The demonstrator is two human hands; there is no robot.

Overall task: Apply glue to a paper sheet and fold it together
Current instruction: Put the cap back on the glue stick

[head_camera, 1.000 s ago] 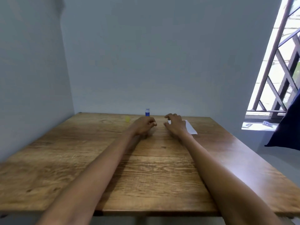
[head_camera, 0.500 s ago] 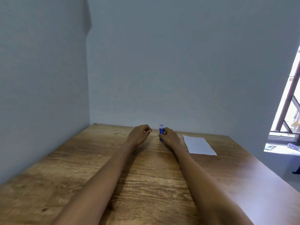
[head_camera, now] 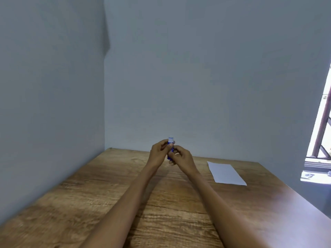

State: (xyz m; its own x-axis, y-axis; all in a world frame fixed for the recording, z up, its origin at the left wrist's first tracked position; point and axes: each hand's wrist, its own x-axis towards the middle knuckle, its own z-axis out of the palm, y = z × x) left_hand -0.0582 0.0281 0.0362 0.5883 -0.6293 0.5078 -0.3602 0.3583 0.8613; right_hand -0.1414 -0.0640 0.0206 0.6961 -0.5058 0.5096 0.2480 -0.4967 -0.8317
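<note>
The glue stick is held upright above the wooden table, long axis vertical, white end up. The left hand pinches its upper part; the right hand grips the blue barrel. It is likely light, rigid and smooth. The paper sheet lies flat to the right, well apart.

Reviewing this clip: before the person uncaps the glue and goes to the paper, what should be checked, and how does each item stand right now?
1. Glue stick held off the table: ok; both hands grip it.
2. Left hand at the upper end near the white cap: ok.
3. Right hand on the lower body: ok.
4. Cap off: not ok; it looks still on.
5. Paper sheet flat, unfolded, nothing on it: ok; it lies to the right of the hands.
6. Glue already on the sheet: cannot tell.
</note>
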